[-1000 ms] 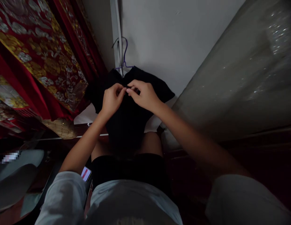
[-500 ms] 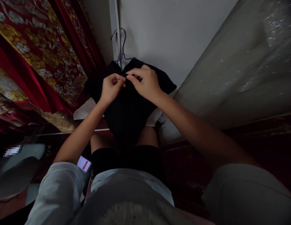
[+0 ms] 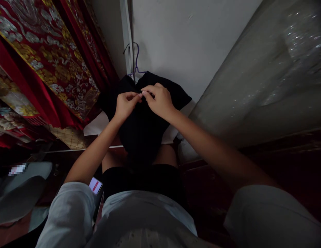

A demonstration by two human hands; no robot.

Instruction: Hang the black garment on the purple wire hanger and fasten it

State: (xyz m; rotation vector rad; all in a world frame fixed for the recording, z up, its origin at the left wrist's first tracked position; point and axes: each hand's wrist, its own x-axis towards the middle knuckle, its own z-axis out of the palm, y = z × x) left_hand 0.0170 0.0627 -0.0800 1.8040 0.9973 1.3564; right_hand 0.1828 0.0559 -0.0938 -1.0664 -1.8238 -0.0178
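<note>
Light dim | pale grey wall (image 3: 186, 44) | embroidered red cloth (image 3: 50, 55), left | glossy sheeting (image 3: 256, 86), right | reddish floor (image 3: 18, 227)

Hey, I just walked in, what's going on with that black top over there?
A person is working at the black top with both bare hands. It hangs from a purple hanger in front of a pale wall. The left hand and right hand meet near its neckline, fingertips pinched at the dark cloth; the detail between them is too dark to make out. Embroidered red cloth hangs on the left, and a lit phone shows beside the left arm.
</note>
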